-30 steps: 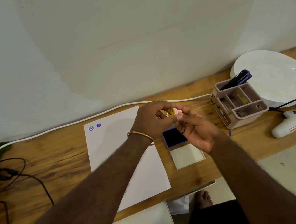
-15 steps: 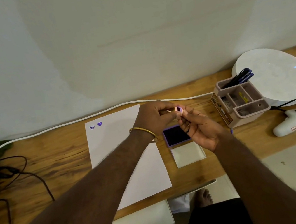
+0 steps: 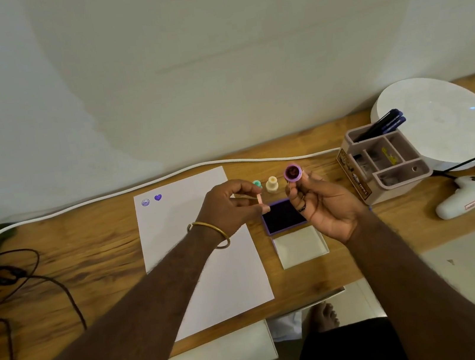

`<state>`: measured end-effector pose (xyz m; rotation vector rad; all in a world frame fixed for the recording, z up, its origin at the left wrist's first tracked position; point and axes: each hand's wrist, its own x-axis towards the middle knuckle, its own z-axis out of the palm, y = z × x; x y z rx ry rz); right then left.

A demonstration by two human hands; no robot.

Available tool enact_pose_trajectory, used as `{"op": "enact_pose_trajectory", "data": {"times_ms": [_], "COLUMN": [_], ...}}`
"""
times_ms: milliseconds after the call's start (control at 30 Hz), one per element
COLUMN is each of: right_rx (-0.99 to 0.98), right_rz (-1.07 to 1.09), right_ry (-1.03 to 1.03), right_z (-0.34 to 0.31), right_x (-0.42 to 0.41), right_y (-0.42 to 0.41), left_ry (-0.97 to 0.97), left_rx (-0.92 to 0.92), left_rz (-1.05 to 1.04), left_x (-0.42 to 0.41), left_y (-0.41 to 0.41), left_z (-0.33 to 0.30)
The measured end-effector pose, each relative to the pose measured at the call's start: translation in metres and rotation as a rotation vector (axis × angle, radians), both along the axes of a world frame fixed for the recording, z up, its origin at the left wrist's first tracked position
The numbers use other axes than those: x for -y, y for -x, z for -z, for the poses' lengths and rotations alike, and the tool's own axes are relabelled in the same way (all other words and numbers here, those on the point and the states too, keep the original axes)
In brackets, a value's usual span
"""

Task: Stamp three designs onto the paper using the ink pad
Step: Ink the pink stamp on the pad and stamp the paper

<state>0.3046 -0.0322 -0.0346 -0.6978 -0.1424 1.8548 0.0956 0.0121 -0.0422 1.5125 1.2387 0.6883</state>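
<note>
Tiny purple stamp (image 3: pixel 292 173) pinched in right hand (image 3: pixel 326 206); pink cap (image 3: pixel 259 198) pinched in left hand (image 3: pixel 228 209); probably light, hard, slippery; best held by its sides.

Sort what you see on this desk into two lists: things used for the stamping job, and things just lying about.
For the job:
- paper
- ink pad
- pink stamp, held in the right hand
- stamp cap, pinched by the left hand
- green stamp
- cream stamp

Lying about:
- pen holder
- white cable
- round white device
- white handheld tool
</note>
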Motion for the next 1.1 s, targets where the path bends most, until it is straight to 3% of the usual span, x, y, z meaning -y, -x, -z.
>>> {"op": "enact_pose_trajectory", "data": {"times_ms": [133,233,333,467,533,767,1100], "right_rx": [0.022,0.215,0.684,1.536,1.767,2.035,2.171], "right_rz": [-0.014,-0.038,-0.09,-0.157,-0.209,-0.484,-0.555], "right_ry": [-0.003,0.001,-0.026,-0.185,-0.257,-0.27,-0.304], "right_z": [0.0,-0.003,-0.01,-0.018,-0.018,-0.009,0.011], "right_x": [0.001,0.0,0.0,0.005,0.007,0.01,0.001], "right_y": [-0.002,-0.005,-0.006,0.003,0.01,0.031,0.034], "left_ry": [-0.031,-0.06,-0.073,-0.131,-0.161,-0.191,-0.291], "left_rx": [-0.194,-0.301,-0.363,-0.411,-0.43,-0.393,-0.521], "left_rz": [0.047,0.052,0.087,0.144,0.137,0.108,0.211], "left_x": [-0.001,-0.003,-0.002,-0.001,-0.001,-0.002,-0.008], "left_y": [0.006,0.01,0.015,0.017,0.014,0.015,0.021], "left_z": [0.014,0.026,0.037,0.044,0.045,0.052,0.053]}}
